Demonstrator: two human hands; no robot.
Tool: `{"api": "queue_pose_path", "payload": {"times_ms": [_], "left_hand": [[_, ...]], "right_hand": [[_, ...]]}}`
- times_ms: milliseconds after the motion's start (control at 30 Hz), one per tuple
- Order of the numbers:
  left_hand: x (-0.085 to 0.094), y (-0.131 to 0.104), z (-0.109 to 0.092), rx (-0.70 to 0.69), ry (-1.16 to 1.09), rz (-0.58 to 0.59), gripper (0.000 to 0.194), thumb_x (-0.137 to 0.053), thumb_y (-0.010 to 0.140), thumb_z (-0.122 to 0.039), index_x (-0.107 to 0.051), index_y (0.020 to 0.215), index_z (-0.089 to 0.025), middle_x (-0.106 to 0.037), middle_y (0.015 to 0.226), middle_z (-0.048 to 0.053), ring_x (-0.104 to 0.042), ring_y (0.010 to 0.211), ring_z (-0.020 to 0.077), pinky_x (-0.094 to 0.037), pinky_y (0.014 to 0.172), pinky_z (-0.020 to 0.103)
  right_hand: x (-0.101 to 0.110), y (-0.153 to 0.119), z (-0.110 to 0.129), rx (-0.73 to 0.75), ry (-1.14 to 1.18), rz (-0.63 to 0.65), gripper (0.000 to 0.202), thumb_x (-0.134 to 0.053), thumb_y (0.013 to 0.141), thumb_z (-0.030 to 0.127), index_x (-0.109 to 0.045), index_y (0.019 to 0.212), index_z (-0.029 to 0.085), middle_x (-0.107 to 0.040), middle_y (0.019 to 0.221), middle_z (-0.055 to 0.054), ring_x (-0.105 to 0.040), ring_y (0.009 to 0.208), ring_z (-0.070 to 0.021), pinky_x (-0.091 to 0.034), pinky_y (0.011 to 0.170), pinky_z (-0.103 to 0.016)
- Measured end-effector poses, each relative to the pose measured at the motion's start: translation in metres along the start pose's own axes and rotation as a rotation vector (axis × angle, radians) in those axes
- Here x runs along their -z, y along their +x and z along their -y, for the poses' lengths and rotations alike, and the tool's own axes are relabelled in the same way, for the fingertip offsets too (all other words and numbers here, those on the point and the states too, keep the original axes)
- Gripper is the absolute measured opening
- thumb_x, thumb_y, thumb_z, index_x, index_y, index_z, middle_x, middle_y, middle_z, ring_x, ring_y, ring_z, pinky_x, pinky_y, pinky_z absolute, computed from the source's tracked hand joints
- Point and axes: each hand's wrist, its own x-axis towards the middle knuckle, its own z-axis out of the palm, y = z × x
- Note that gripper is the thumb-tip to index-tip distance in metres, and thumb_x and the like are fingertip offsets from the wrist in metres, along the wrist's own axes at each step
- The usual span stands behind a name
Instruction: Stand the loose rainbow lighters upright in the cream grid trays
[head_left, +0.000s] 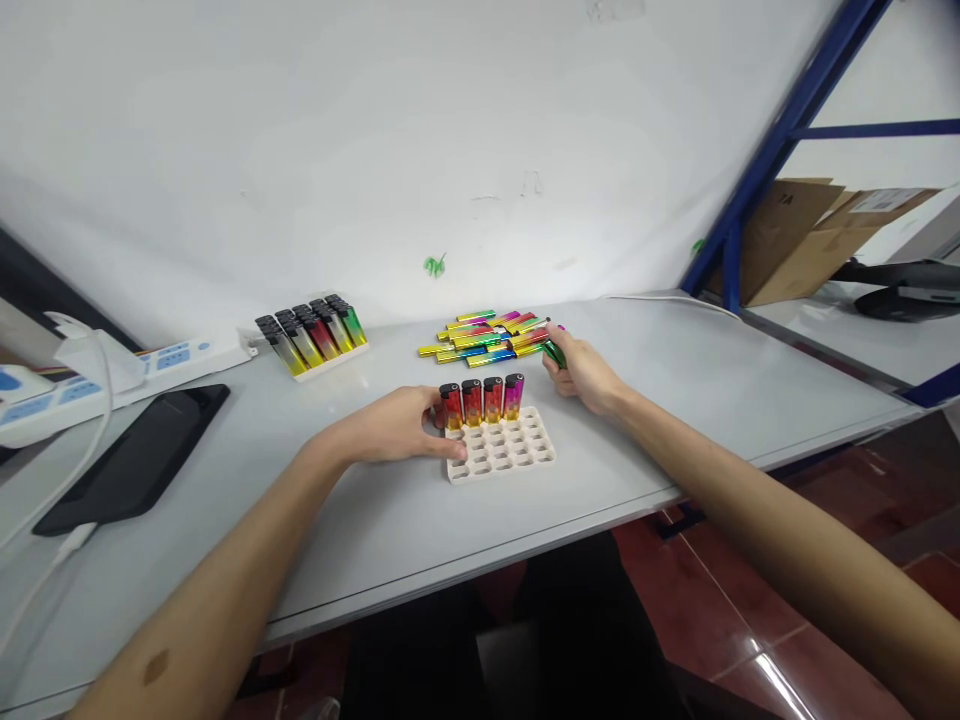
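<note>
A white tray [501, 464] with rows of slots lies in front of me. Several lighters [492, 402], red and purple fading to gold with black tops, stand upright in its back row. My left hand [401, 425] grips the tray's left side, its thumb over the left slots and its fingers behind the leftmost lighter. To the right and farther back, my right hand [581, 372] is closed on a shiny green lighter [554, 353], partly hidden by the fingers. It is at the right end of a pile of loose metallic lighters [480, 340] lying flat.
A second tray [334, 364] full of lighters stands at the back left. Farther left are a black phone [139, 455] on a white cable and a white power strip [176, 358]. A white wall backs the grey table [397, 530]; cardboard boxes [817, 240] sit beyond the blue frame.
</note>
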Motion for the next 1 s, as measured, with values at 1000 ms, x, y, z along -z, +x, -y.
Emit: {"api": "queue_pose_path", "payload": {"times_ms": [1000], "left_hand": [[-0.0015, 0.0004, 0.0019, -0.017, -0.024, -0.016, 0.055, -0.072, 0.058, -0.066, -0.061, 0.087, -0.021, -0.066, 0.084, 0.004, -0.056, 0.070, 0.0196, -0.038, 0.058, 0.030]], "right_hand": [[0.0012, -0.0021, 0.0001, 0.079, 0.054, 0.070, 0.042, -0.048, 0.090, 0.058, -0.058, 0.075, 0.019, -0.038, 0.057, 0.004, -0.030, 0.046, -0.0093, -0.027, 0.045, -0.026]]}}
